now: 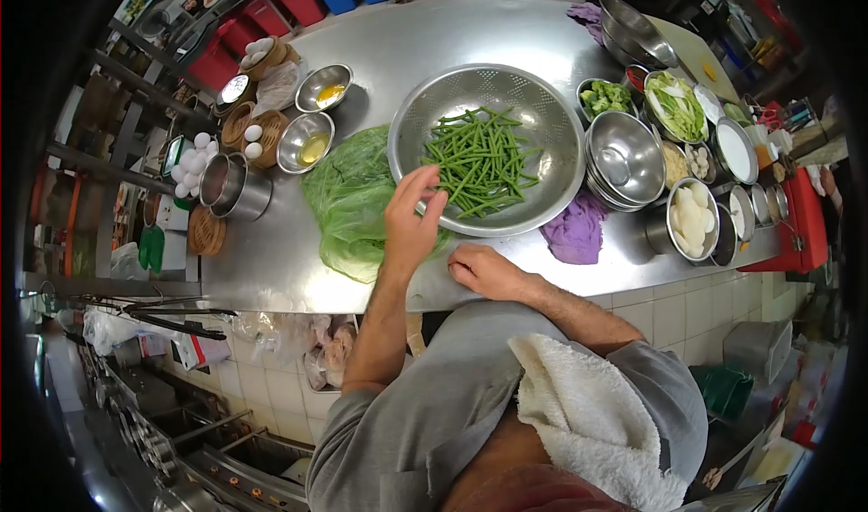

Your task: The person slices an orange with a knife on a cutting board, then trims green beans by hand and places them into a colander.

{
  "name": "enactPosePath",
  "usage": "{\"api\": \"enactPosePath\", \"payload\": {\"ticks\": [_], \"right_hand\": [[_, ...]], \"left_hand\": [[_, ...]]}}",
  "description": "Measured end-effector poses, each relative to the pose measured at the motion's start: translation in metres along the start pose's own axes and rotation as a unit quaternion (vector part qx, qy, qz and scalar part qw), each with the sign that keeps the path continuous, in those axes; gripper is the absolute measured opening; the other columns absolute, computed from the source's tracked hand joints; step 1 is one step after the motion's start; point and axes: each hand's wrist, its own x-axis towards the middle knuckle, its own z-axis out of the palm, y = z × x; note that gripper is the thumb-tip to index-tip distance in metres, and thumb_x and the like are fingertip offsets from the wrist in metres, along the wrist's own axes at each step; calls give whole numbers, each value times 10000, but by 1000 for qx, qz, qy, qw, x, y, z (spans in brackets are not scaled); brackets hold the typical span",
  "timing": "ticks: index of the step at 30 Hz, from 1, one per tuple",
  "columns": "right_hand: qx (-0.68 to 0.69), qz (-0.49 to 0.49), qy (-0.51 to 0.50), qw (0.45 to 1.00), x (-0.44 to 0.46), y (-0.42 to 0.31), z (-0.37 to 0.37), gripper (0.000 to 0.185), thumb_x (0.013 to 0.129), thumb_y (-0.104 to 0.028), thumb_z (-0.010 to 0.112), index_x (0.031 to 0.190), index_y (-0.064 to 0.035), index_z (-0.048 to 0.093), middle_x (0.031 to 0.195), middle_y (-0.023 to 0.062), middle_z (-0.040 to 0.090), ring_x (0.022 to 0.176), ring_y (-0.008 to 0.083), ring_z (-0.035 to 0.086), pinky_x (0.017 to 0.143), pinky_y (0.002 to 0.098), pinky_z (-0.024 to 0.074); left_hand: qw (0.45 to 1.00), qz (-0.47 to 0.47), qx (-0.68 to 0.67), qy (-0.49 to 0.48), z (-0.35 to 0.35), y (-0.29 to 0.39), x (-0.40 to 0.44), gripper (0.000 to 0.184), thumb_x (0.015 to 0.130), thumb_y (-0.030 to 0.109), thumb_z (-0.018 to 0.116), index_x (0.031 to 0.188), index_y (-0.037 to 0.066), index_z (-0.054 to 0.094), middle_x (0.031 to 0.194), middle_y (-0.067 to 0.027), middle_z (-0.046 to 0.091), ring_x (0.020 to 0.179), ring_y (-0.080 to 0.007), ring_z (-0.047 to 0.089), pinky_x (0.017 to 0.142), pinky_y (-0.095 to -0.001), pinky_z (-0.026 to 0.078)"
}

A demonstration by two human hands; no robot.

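Observation:
A large perforated steel colander stands on the steel table, with a heap of green beans inside. My left hand is raised at its left front rim, fingers bent, thumb and fingertips apart, with nothing visible between them. In front of the colander, my right hand rests curled near the table's front edge; no object shows in it. A green plastic bag lies left of the colander, partly behind my left hand. To the right front, a purple cloth touches the colander's side.
Steel bowls with egg, a steel pot and white eggs stand on the left. On the right are stacked bowls, broccoli, leafy greens and a bowl of pale slices. A white towel hangs over my body.

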Motion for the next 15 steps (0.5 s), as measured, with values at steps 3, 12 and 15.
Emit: {"api": "enactPosePath", "payload": {"ticks": [3, 12, 15], "right_hand": [[5, -36, 22, 999, 14, -3, 4, 125, 822, -56, 513, 908, 19, 563, 904, 170, 541, 869, 340, 551, 754, 404, 452], [-441, -67, 22, 895, 108, 37, 61, 173, 812, -75, 495, 955, -3, 561, 957, 133, 534, 952, 277, 540, 824, 404, 463], [-870, -145, -157, 444, 122, 59, 73, 306, 889, -169, 431, 1106, 16, 543, 1061, 139, 556, 1035, 328, 526, 987, 450, 376]], "left_hand": [[993, -58, -9, -105, -47, 4, -27, 206, 852, 31, 577, 1052, 3, 618, 972, -104, 629, 835, -169, 605, 734, -263, 484], [905, -197, 366, -89, -63, -86, -71, 251, 903, 129, 504, 1110, 33, 607, 1032, -195, 624, 916, -326, 608, 791, -385, 472], [883, -277, 358, -125, -55, -98, -76, 298, 910, 176, 483, 1181, 93, 576, 1061, -222, 608, 966, -378, 581, 827, -424, 453]]}}
